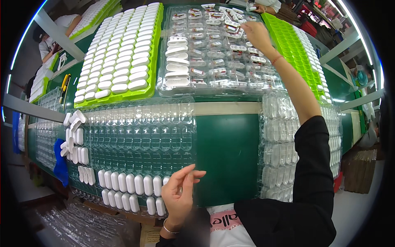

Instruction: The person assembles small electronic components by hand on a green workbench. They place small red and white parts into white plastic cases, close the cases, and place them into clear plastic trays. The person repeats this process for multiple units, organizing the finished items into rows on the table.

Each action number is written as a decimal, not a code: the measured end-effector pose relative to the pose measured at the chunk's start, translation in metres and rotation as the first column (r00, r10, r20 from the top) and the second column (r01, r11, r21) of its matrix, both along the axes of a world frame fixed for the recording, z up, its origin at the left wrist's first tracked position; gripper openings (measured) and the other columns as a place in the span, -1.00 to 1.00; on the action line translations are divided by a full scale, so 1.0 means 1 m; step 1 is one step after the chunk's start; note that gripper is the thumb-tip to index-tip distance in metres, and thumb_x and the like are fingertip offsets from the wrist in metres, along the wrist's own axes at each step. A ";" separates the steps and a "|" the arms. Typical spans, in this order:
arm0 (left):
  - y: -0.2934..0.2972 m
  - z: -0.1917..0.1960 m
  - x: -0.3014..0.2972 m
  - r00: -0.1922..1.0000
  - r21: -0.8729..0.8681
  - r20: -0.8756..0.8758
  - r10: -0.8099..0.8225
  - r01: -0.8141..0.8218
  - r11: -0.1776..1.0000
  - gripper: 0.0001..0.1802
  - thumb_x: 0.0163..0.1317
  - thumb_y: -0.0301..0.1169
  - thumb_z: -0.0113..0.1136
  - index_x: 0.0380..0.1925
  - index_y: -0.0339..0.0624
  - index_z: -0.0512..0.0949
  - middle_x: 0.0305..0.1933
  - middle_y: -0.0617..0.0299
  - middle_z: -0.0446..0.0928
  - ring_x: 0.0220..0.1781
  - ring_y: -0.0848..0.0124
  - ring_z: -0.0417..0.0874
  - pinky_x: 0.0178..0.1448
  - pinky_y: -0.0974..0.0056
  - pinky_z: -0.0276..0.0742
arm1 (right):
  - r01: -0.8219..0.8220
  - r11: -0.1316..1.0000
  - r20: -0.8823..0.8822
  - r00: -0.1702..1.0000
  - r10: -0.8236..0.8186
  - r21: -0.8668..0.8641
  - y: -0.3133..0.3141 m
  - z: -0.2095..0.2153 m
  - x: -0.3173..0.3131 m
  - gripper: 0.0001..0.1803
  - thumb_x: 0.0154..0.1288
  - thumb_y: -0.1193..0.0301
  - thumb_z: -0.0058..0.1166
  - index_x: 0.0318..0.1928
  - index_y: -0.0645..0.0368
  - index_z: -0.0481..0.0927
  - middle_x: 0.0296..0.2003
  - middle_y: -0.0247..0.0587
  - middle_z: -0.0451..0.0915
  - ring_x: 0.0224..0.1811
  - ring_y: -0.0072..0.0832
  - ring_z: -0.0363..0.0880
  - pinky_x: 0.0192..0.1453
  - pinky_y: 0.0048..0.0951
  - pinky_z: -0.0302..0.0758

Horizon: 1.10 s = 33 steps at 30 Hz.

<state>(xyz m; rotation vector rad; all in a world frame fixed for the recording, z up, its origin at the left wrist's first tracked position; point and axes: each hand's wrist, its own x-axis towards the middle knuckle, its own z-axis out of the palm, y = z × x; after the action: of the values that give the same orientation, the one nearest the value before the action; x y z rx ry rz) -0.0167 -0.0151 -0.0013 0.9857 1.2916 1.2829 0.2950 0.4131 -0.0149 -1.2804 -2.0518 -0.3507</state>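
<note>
My right hand (258, 36) reaches far over a clear blister tray (173, 88), its fingers bunched at a loose heap of white oblong half-shells (233, 24) with small red and dark parts inside. What its fingertips pinch is hidden. More filled half-shells sit in that tray's pockets, and several plain white half-shells (177, 61) lie along its left side. My left hand (179, 195) hovers near the front edge with its fingers loosely bent and apart, nothing seen in them. Just left of it, rows of white oblong cases (131, 183) sit in another clear tray (140, 138).
Lime-green trays stand at the far left (152, 82) and far right (284, 35), the left one full of white cases. Stacked clear trays (273, 144) lie at the right. Loose white shells (74, 136), a blue cloth (61, 162) and a yellow-handled tool (65, 82) are at the left. Other people work beyond.
</note>
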 end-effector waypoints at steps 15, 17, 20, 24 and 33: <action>0.015 -0.033 -0.007 0.960 -0.285 0.244 -0.137 0.206 0.936 -0.74 0.46 -0.49 -0.01 0.07 -0.38 0.49 -0.10 -0.01 0.67 -0.03 0.35 0.69 0.02 0.35 0.60 | 0.034 0.947 0.213 0.976 0.036 -0.319 0.143 -0.022 -0.225 -0.66 0.20 0.40 0.09 0.01 0.04 0.65 0.15 -0.15 0.55 0.28 -0.18 0.40 0.28 -0.04 0.39; 0.016 -0.037 -0.009 0.959 -0.298 0.261 -0.112 0.190 0.935 -0.73 0.46 -0.50 -0.01 0.08 -0.38 0.48 -0.09 -0.01 0.66 -0.02 0.34 0.68 0.02 0.34 0.61 | 0.129 0.950 0.375 0.927 -0.013 -0.286 0.153 -0.024 -0.232 -0.74 0.19 0.42 0.11 -0.08 0.04 0.67 0.14 -0.17 0.53 0.22 -0.20 0.44 0.20 -0.01 0.43; 0.014 -0.045 -0.011 0.939 -0.330 0.319 -0.130 0.238 0.913 -0.71 0.49 -0.46 -0.06 0.10 -0.34 0.47 -0.04 0.02 0.65 0.02 0.40 0.65 0.08 0.35 0.58 | 0.124 0.985 0.356 0.932 -0.073 -0.123 0.154 -0.039 -0.233 -0.77 0.20 0.42 0.09 -0.13 0.05 0.68 0.06 -0.18 0.54 0.20 -0.22 0.44 0.15 -0.03 0.46; 0.013 -0.047 -0.013 0.941 -0.334 0.317 -0.115 0.224 0.915 -0.70 0.50 -0.45 -0.07 0.12 -0.35 0.47 -0.02 0.03 0.64 0.03 0.40 0.65 0.08 0.35 0.59 | 0.059 0.996 0.289 0.956 -0.039 -0.061 0.155 -0.037 -0.233 -0.60 -0.04 0.43 0.35 -0.10 0.13 0.63 -0.01 -0.20 0.52 0.17 -0.25 0.45 0.13 -0.11 0.52; 0.018 -0.045 -0.016 0.936 -0.345 0.318 -0.150 0.262 0.901 -0.67 0.50 -0.40 -0.06 0.15 -0.35 0.46 -0.01 0.04 0.63 0.03 0.40 0.64 0.08 0.34 0.60 | 0.020 1.000 0.227 0.974 -0.014 -0.020 0.165 -0.048 -0.223 -0.51 -0.18 0.48 0.44 -0.14 0.20 0.59 0.04 -0.18 0.45 0.16 -0.24 0.43 0.14 -0.19 0.53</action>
<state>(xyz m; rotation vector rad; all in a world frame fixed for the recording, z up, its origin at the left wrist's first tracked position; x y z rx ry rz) -0.0323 0.0026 -0.0462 0.6142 1.1204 0.9192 0.0718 0.5784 -0.0626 -1.3235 -2.2409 -0.5031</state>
